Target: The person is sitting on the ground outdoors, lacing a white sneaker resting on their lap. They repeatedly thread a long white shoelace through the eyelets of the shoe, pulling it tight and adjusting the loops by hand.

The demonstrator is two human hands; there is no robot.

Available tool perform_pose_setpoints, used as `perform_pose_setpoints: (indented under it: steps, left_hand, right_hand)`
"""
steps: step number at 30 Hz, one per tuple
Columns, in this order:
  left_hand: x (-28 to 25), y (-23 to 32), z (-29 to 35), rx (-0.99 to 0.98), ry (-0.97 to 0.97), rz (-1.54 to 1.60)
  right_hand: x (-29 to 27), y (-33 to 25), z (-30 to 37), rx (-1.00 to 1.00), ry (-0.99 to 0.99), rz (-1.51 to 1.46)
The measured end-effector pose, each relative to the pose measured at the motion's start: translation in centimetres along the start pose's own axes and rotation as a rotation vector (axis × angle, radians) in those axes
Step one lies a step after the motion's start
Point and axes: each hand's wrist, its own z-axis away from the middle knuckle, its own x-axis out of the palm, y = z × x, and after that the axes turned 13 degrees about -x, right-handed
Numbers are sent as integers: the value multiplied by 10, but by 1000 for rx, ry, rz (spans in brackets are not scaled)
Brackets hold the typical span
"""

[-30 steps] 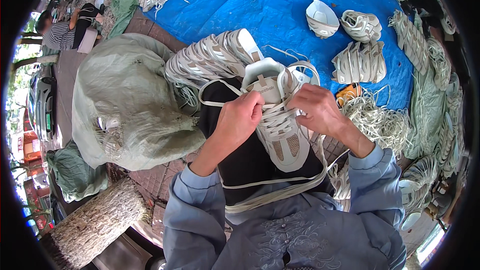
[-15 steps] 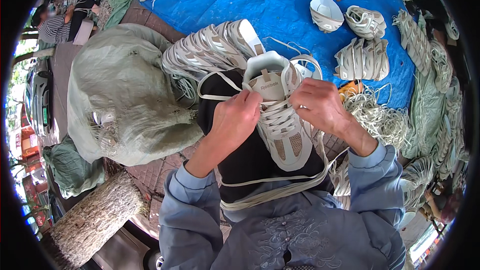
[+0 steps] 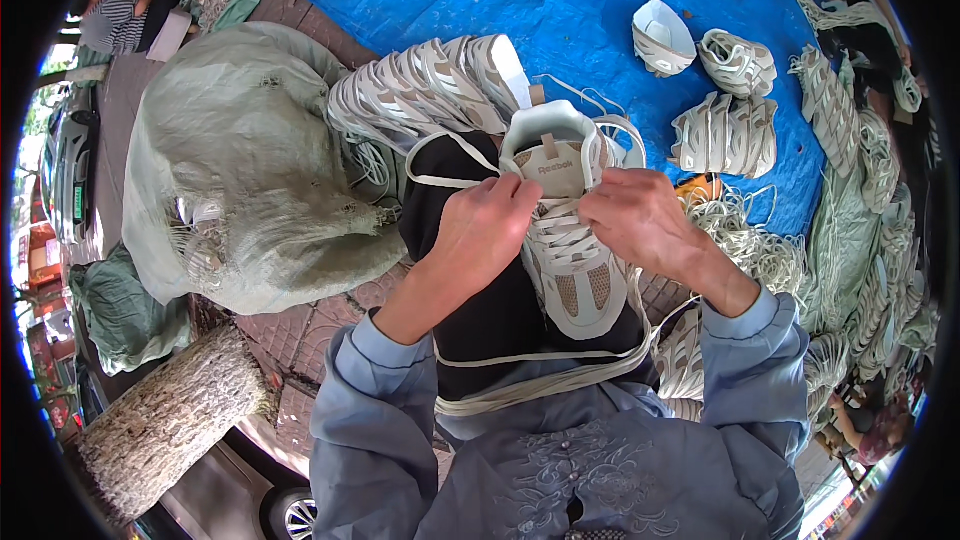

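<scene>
Blue tarp [image 3: 560,20] beyond the shoe [image 3: 574,285], with bare room for moving; bulky sack [image 3: 240,180] left of the shoe. Shoe on lap [image 3: 480,325], toe end nearest; left hand [image 3: 486,228] and right hand [image 3: 640,215] pinching laces [image 3: 563,243] at opposite edges.

The right hand [image 3: 642,220] has bunched tighter over the sneaker [image 3: 577,305]; more of a car wheel [image 3: 299,517] shows at lower left.

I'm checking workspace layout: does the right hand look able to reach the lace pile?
Likely yes: the lace pile lies largely uncovered near the right hand, which must first leave the sneaker.
</scene>
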Motion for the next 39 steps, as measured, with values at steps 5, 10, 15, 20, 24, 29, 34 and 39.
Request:
perform_pose_setpoints:
  steps: [5, 10, 15, 20, 24, 29, 34, 39]
  left_hand:
    - [-5, -4, 6, -22, 21, 14]
    - [-25, -20, 21, -14, 35, -201]
    - [-60, -132, 93, -305, 223, -479]
    - [-82, -115, 63, -296, 325, -513]
    - [-85, -128, 40, -273, 100, -453]
    - [-78, -114, 22, -842, 118, 392]
    - [-67, -47, 9, -581, 328, 552]
    - [-21, 23, -3, -90, 102, 271]
  right_hand:
    - [-14, 13, 6, 240, 30, -506]
    - [-21, 24, 8, 96, 158, -536]
    - [17, 27, 25, 305, 292, -573]
    - [27, 50, 50, 655, 372, -795]
    - [21, 47, 59, 578, 203, -301]
    - [66, 70, 54, 580, 67, 110]
    - [47, 87, 73, 705, 293, -506]
    - [-17, 63, 59, 713, 432, -339]
